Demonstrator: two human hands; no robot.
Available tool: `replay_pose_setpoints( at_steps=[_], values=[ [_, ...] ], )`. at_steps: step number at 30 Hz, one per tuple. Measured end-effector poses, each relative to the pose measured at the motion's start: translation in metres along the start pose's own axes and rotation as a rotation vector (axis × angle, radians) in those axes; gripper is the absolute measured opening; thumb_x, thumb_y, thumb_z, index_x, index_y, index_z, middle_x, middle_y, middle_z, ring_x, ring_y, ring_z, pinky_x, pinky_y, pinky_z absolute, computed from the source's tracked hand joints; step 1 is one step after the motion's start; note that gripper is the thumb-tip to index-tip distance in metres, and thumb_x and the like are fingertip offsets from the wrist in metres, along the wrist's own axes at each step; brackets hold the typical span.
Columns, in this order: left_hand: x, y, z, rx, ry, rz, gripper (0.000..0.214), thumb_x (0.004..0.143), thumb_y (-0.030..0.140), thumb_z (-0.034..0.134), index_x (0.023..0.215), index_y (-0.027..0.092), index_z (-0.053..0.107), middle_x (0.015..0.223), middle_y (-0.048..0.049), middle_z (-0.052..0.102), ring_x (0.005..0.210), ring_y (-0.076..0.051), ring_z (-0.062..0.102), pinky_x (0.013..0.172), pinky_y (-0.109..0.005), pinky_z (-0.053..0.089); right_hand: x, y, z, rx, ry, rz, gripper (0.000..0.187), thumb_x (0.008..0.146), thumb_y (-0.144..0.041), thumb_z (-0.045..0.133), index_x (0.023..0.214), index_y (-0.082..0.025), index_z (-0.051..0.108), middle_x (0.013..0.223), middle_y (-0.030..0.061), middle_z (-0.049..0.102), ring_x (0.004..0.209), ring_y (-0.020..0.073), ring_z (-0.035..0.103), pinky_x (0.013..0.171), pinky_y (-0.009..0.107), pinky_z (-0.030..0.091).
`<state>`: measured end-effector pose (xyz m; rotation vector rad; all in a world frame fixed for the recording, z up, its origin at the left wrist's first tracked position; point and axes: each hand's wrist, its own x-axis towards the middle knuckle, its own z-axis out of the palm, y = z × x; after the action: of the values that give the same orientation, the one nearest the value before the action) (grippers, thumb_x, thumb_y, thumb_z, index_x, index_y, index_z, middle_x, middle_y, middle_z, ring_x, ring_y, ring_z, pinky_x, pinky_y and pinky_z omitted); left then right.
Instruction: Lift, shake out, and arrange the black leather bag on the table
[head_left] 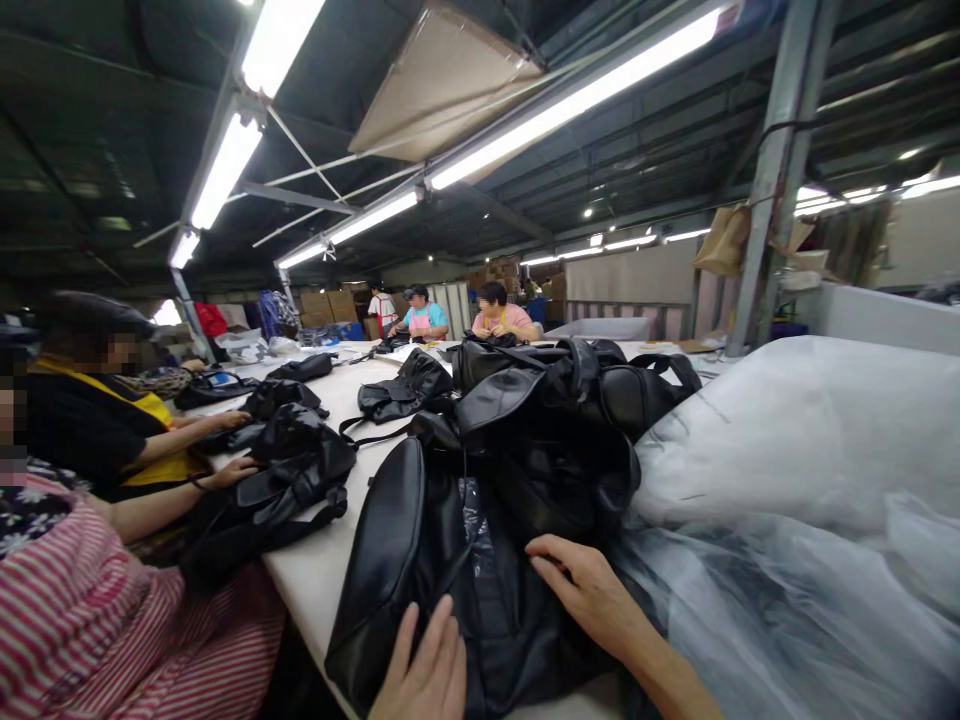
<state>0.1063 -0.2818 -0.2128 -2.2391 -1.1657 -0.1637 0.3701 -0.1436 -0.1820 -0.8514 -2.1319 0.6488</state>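
Observation:
A black leather bag (409,560) lies in front of me at the near edge of the white table (315,575). My left hand (427,670) rests flat on its lower part, fingers apart. My right hand (589,590) lies on the bag's right side, fingers stretched toward its dark inner fabric. Neither hand closes around anything. Behind the bag rises a heap of more black bags (555,420).
Clear plastic sheeting (787,560) and a white bulky bundle (810,430) fill the right side. Co-workers sit at the left; one person's hands (232,445) handle another black bag (292,470). More people work at the table's far end. A metal post (772,170) stands at the right.

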Motion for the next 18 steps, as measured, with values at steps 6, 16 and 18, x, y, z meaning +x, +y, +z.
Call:
replay_pose_setpoints(
  at_steps=[6, 16, 18],
  values=[
    [0.034, -0.033, -0.047, -0.045, 0.209, -0.137, 0.029, 0.09, 0.01, 0.041, 0.105, 0.017, 0.064, 0.081, -0.0069, 0.074, 0.07, -0.021, 0.069, 0.076, -0.035, 0.056, 0.009, 0.007, -0.023, 0.074, 0.165, 0.058, 0.028, 0.09, -0.035, 0.053, 0.107, -0.022, 0.07, 0.13, 0.0093, 0.066, 0.123, 0.0264, 0.059, 0.109, 0.043, 0.042],
    [0.133, -0.15, -0.226, 0.332, 0.362, -0.203, 0.055, 0.101, 0.052, 0.029, 0.085, 0.018, 0.069, 0.08, -0.0057, 0.074, 0.071, -0.02, 0.067, 0.065, -0.029, 0.046, 0.013, -0.006, -0.088, 1.247, 0.539, 0.196, 0.03, 0.081, -0.05, 0.073, 0.098, -0.025, 0.07, 0.09, 0.0032, 0.073, 0.067, 0.0132, 0.066, 0.056, 0.022, 0.056],
    [0.137, -0.167, -0.256, 0.276, 0.372, -0.262, 0.062, 0.097, 0.06, 0.028, 0.087, 0.017, 0.071, 0.081, -0.003, 0.073, 0.073, -0.018, 0.067, 0.067, -0.026, 0.045, 0.008, -0.003, -0.102, 1.432, 0.566, 0.16, 0.026, 0.073, -0.044, 0.08, 0.086, -0.025, 0.068, 0.069, -0.0036, 0.063, 0.049, 0.0063, 0.052, 0.041, 0.013, 0.043]
  ],
)
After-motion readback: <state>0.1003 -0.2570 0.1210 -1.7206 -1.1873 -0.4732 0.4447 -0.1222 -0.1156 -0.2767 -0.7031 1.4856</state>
